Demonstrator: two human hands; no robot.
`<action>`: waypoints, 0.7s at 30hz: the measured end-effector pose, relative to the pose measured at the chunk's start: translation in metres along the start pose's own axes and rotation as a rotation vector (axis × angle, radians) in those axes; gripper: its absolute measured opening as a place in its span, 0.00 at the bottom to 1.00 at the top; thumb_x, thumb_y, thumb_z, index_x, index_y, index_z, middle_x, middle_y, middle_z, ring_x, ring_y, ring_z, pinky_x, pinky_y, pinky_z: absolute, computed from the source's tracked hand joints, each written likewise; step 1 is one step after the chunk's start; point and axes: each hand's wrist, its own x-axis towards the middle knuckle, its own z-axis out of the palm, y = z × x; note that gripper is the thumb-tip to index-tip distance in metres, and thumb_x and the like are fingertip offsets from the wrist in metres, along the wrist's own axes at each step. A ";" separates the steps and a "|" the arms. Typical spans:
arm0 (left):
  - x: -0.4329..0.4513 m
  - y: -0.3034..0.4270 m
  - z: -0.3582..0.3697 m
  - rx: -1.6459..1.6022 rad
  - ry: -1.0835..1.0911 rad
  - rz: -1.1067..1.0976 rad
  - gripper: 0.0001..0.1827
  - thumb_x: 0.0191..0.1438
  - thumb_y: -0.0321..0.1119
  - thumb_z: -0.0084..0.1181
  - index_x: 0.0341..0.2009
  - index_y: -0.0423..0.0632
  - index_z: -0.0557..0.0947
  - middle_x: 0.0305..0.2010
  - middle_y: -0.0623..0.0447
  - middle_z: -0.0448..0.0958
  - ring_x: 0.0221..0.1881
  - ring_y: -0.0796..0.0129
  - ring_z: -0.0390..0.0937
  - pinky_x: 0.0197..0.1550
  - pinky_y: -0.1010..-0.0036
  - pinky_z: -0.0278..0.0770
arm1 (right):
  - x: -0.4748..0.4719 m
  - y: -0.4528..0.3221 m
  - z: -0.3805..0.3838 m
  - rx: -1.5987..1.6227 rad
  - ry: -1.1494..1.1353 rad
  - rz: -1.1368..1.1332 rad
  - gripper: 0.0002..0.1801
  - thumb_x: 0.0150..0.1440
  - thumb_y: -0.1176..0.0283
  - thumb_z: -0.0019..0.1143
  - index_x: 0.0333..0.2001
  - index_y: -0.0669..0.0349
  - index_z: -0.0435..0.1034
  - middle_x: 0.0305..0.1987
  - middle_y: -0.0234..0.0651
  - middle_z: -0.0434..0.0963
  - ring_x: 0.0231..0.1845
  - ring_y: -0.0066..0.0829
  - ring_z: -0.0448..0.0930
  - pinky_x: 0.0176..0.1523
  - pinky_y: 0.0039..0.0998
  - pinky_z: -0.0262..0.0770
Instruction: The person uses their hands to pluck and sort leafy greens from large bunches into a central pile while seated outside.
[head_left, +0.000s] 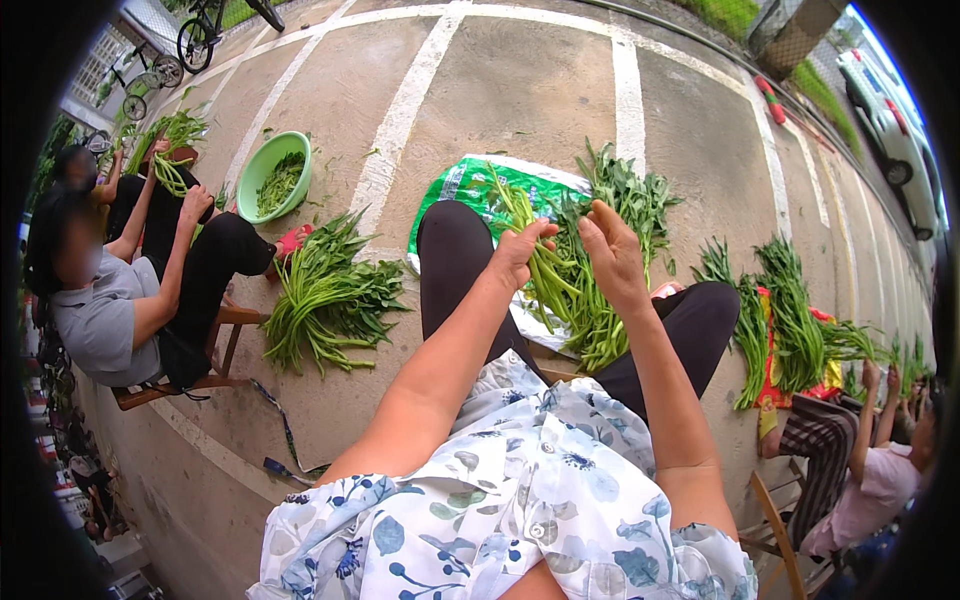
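A small bunch of water spinach stems (546, 279) is gripped in my left hand (517, 253), its tips pointing up and away and its cut ends hanging down. Just to its right my right hand (616, 259) is raised, thumb and fingers apart, with nothing visible between them. Between my knees lies a larger pile of water spinach (634, 196), leaves at the far end and pale stems towards me. My right forearm and hand hide part of it. Under the pile spreads a green and white plastic sack (442, 187) bearing writing.
To the left are a heap of greens (322, 292), a light green basin (247, 187) holding cut pieces, and a seated person (112, 300) handling greens. On the right, more bundles (795, 322) lie by another seated person (877, 480). A strap (285, 427) lies on the ground.
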 end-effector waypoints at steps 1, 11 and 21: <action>-0.003 -0.004 0.008 -0.043 -0.002 -0.033 0.12 0.51 0.37 0.56 0.35 0.43 0.76 0.32 0.53 0.76 0.25 0.72 0.70 0.26 0.73 0.74 | 0.003 0.042 -0.006 -0.123 0.026 0.019 0.25 0.57 0.64 0.48 0.52 0.75 0.60 0.48 0.41 0.71 0.48 0.24 0.71 0.48 0.23 0.67; -0.008 -0.020 -0.011 0.215 -0.080 0.024 0.19 0.48 0.44 0.60 0.40 0.46 0.73 0.35 0.53 0.75 0.28 0.74 0.70 0.30 0.74 0.73 | -0.020 0.126 0.025 -0.043 -0.310 0.132 0.15 0.58 0.65 0.46 0.40 0.68 0.69 0.26 0.26 0.69 0.27 0.14 0.64 0.30 0.21 0.61; -0.022 -0.011 -0.007 0.113 -0.381 -0.055 0.27 0.47 0.28 0.57 0.52 0.43 0.63 0.45 0.49 0.73 0.45 0.67 0.72 0.44 0.71 0.73 | -0.021 0.149 0.007 0.217 -0.103 0.323 0.15 0.59 0.63 0.44 0.32 0.64 0.72 0.23 0.23 0.70 0.24 0.13 0.66 0.31 0.18 0.63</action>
